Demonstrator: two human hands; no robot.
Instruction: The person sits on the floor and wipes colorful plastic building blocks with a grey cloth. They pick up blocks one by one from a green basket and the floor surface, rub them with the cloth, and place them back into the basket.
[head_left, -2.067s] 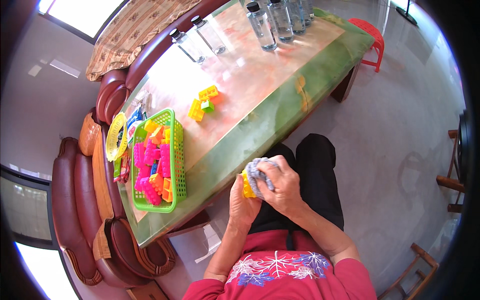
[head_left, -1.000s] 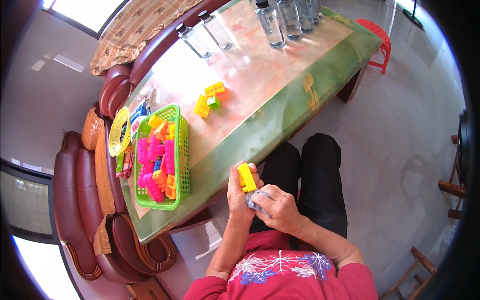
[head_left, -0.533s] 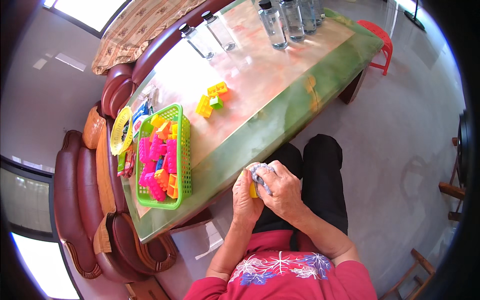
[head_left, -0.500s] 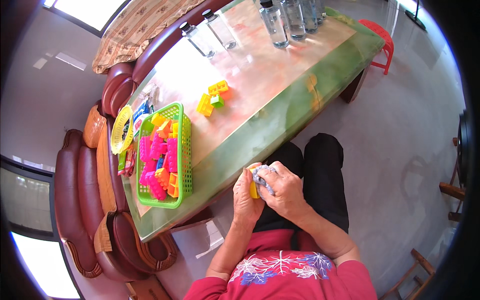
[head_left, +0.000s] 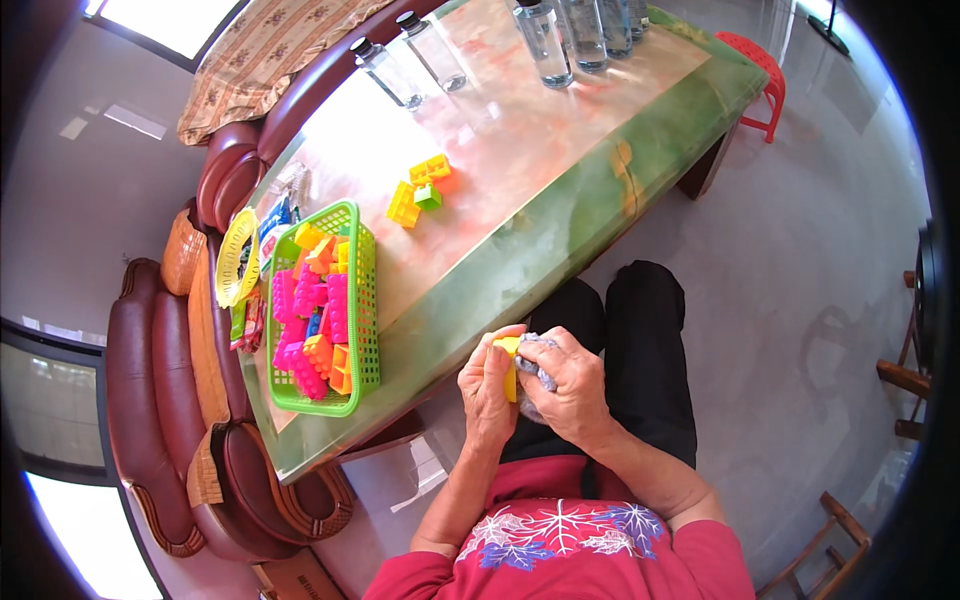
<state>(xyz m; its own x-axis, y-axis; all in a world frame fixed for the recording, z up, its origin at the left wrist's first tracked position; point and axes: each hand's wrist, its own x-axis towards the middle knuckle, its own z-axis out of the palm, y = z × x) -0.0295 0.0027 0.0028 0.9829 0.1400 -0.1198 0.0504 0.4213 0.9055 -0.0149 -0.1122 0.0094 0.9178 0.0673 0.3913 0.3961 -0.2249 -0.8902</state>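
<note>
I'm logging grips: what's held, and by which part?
Left hand: yellow toy block, by its left side; right hand: bunched gray cloth, from its right side.

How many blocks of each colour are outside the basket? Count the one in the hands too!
Yellow building blocks on the table: 2 (one lower left, one upper right)
Green building block: 1
Yellow building block in the left hand: 1
Total: 4

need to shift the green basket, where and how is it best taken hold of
Probably the rim at both short ends of this long green basket, from above and its right: packets and a yellow slotted container crowd its left, while tabletop shows on its right.
</note>
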